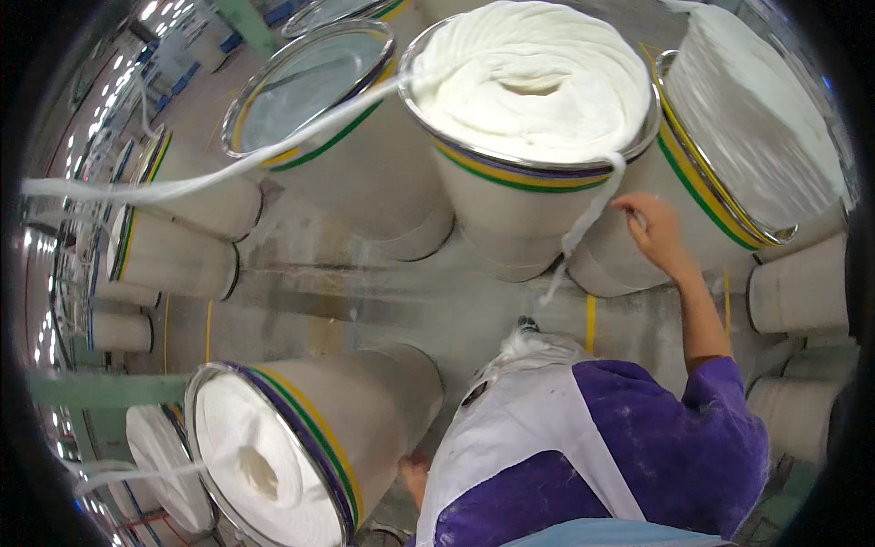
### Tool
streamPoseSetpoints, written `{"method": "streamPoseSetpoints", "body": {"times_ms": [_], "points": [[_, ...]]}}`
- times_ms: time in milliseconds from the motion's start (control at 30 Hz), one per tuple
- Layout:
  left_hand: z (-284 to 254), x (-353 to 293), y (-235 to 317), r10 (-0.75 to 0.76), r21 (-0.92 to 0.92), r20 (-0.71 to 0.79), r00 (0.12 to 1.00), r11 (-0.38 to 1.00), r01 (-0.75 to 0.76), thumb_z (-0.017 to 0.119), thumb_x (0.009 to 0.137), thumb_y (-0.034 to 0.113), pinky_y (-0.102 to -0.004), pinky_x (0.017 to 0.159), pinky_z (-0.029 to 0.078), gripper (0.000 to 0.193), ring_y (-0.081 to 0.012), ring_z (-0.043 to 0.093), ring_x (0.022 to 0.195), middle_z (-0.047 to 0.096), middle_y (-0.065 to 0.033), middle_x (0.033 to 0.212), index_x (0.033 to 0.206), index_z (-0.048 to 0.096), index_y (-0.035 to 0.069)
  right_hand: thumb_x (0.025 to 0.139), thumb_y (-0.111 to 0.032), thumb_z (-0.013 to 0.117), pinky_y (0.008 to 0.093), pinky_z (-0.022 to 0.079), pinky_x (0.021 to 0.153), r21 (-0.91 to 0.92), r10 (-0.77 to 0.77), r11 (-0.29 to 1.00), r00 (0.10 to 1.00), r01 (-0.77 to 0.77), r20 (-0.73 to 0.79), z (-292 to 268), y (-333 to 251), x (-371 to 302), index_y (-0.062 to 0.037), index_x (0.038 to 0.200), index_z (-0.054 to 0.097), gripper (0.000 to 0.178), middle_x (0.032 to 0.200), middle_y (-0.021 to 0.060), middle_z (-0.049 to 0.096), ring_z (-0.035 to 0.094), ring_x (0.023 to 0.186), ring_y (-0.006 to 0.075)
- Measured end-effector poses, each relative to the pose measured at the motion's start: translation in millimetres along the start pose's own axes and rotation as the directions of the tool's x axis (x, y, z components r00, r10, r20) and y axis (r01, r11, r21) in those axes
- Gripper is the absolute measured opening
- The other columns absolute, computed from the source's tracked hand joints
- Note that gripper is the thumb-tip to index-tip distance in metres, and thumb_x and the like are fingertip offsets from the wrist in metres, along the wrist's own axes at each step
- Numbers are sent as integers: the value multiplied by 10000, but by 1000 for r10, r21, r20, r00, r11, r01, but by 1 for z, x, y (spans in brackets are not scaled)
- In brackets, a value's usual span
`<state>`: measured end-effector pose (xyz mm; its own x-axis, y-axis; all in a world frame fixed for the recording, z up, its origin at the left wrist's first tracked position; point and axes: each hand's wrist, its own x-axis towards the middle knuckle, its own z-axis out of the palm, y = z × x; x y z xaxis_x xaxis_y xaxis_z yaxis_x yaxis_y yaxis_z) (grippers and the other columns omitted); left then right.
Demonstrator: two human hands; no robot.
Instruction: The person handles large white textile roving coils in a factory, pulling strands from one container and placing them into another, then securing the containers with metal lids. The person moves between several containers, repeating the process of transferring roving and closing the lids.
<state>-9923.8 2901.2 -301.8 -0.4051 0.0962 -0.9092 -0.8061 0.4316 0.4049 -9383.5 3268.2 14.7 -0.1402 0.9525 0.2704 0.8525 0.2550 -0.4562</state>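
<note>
My right hand (652, 228) is raised beside a hanging tail of thick white fibre rope (588, 217). Its fingers are curled together close to the tail, with a narrow gap between them. A small pale patch shows between the fingers; I cannot make out what it is. The tail drapes over the rim of a tall pale can (510, 205), which is heaped with coiled white fibre (547, 82). Low down, my left hand (415, 476) is beside the near can (374, 392), its fingers mostly hidden. Whether it touches that can is unclear.
A can with a grey inner disc (314, 87) stands at the far left, crossed by a long fibre strand (210, 182). An overfull can (756, 118) stands at the far right. More cans (178, 255) line the left side. Yellow lines (591, 324) mark the floor.
</note>
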Motion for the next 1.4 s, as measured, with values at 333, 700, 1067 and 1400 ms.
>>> {"method": "streamPoseSetpoints", "body": {"times_ms": [333, 700, 1067, 1400], "points": [[412, -131, 117, 416, 324, 803, 428, 299, -898, 608, 950, 316, -306, 865, 456, 402, -152, 584, 945, 628, -50, 1024, 1196, 587, -1, 801, -90, 714, 388, 454, 909, -164, -68, 986, 980, 37, -186, -51, 93, 53, -56, 1095, 605, 315, 1104, 104, 622, 578, 1054, 295], [561, -270, 172, 452, 89, 856, 251, 349, -933, 444, 1008, 452, -346, 866, 462, 548, -182, 592, 983, 625, -105, 1155, 1333, 522, 17, 664, -309, 796, 410, 452, 929, -231, -168, 964, 975, 132, -143, -46, 118, 84, -72, 1035, 626, 472, 1087, 79, 594, 547, 1074, 288], [590, -224, 246, 609, 0, 686, 398, 548, -837, 459, 989, 401, -386, 831, 434, 455, -187, 530, 899, 594, -75, 1031, 1166, 572, -3, 633, -505, 797, 421, 366, 870, -82, -299, 954, 943, 289, -145, 3, 30, 59, -149, 826, 598, 451, 886, 23, 563, 525, 922, 242], [539, -152, 394, 535, 338, 740, -407, -819, -463, 705, 815, 151, -471, 1093, 328, 644, -390, 399, 1315, 426, -241, 1418, 1379, 430, 5, 613, -263, 848, 401, 438, 742, -90, -215, 970, 971, 225, 103, 28, -57, 43, -158, 844, 650, 322, 852, 49, 582, 567, 840, 272]]}}
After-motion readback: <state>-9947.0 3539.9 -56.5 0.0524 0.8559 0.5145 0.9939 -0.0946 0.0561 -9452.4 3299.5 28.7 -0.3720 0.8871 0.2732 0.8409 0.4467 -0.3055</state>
